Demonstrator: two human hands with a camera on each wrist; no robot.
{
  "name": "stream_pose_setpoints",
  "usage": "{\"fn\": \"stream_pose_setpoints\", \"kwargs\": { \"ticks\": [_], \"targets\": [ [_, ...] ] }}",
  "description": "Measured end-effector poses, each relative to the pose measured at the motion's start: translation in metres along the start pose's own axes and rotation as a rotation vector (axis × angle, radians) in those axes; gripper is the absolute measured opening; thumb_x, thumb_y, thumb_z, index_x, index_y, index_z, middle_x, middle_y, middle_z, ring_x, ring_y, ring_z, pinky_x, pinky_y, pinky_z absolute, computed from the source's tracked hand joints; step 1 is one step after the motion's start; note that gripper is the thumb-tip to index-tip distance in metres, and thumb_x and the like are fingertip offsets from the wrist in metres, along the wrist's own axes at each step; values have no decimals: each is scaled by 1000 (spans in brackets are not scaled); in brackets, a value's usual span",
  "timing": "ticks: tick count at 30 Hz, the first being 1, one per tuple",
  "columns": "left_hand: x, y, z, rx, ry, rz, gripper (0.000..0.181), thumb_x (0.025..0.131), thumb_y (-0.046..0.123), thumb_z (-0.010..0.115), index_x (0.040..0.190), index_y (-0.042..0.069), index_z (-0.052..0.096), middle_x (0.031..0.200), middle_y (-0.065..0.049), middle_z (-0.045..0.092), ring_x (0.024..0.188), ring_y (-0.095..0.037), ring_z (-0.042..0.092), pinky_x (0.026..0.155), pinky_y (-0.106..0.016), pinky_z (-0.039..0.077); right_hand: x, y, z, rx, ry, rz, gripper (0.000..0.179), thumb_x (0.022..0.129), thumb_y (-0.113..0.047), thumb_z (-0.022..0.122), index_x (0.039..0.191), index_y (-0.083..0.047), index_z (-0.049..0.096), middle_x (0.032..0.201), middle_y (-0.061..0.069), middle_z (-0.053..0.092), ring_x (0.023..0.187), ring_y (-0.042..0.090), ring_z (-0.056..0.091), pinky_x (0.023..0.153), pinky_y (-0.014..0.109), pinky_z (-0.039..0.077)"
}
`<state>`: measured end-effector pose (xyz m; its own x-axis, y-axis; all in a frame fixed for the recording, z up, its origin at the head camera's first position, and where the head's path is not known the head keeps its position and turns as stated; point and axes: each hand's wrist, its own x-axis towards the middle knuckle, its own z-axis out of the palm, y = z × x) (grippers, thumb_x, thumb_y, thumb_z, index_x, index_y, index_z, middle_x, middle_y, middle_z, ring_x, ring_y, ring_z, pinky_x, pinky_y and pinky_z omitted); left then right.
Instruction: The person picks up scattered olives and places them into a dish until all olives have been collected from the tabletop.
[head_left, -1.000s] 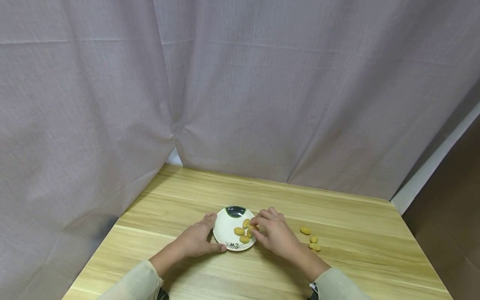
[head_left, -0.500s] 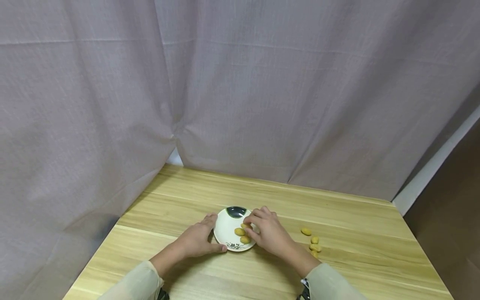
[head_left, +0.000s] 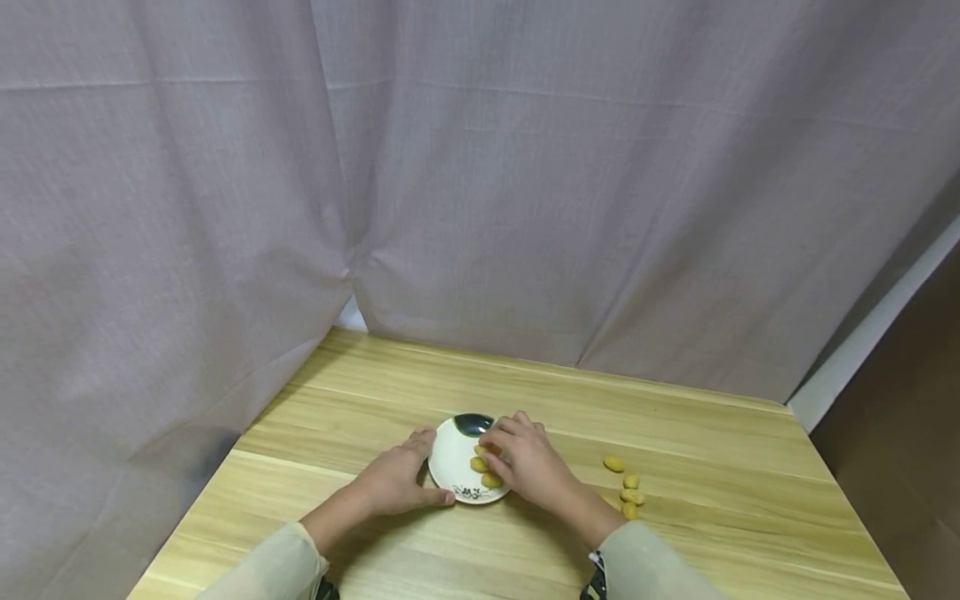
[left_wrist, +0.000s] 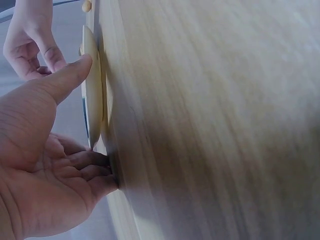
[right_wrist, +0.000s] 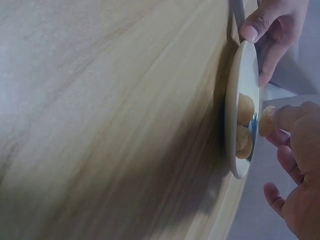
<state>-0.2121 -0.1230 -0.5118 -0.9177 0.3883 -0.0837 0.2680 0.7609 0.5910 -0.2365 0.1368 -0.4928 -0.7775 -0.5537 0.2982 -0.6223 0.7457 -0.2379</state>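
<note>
From my remote post, I watched the left hand (head_left: 393, 479) spread against the plate (head_left: 447, 462), presumably steadying it between the hands, while the right hand (head_left: 528, 467) pinched a yellow snack (right_wrist: 266, 122) above; loose snacks (head_left: 632, 497) lay to its right.

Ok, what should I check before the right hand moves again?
1. Left hand steadying the plate: ok, its thumb and fingers are around the edge.
2. Plate resting on the table: ok.
3. Right hand's grip on one yellow piece: ok, pinched at the fingertips.
4. Every yellow piece on or over the plate: not ok, some loose pieces lie on the table to the right.
5. Exact count on the plate: cannot tell, the right hand hides part of it.
</note>
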Motion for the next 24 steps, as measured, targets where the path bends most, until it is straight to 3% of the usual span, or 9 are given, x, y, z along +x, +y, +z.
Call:
{"fn": "stream_pose_setpoints", "kwargs": {
  "ticks": [24],
  "targets": [
    [0, -2, 1, -1, -12, -9, 123, 88, 63, 88, 170, -9, 29, 178, -27, 32, 168, -44, 32, 137, -61, 33, 14, 2, 17, -10, -4, 4, 10, 101, -22, 83, 109, -17, 82, 110, 1, 79, 97, 15, 58, 81, 37, 49]
  ]
}}
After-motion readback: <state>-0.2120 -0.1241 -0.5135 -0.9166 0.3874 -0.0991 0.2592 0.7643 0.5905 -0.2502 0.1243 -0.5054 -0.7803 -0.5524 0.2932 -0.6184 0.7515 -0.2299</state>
